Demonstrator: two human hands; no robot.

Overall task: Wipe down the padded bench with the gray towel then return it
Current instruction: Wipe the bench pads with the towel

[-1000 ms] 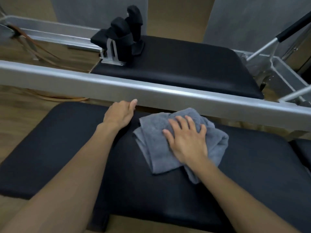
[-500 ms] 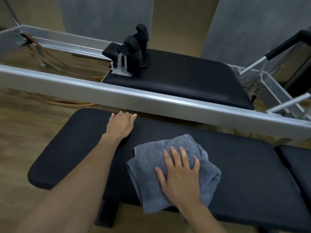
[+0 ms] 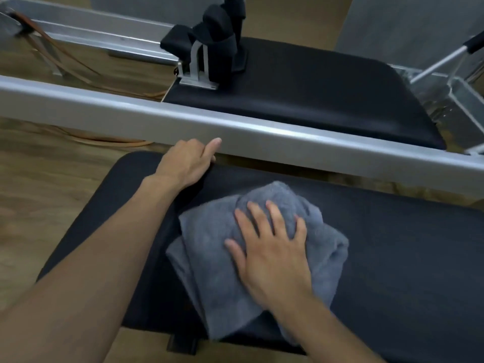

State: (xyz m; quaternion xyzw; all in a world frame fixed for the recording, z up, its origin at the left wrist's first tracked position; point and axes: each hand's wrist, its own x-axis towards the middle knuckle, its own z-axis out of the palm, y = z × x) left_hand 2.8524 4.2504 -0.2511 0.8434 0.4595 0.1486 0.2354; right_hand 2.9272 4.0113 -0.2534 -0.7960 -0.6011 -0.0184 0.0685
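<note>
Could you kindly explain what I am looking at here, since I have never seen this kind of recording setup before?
There is no robot: a person wears a camera on the head, looking down at their own hands. The right hand lies flat, fingers spread, pressing a gray towel onto a black padded bench. The left hand holds the bench's far edge, fingers curled over it. Behind runs a silver metal rail and another black padded platform.

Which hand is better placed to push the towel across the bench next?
Right. The right hand lies flat on the towel, on the bench; the left hand rests at the bench's far edge, off the towel.
</note>
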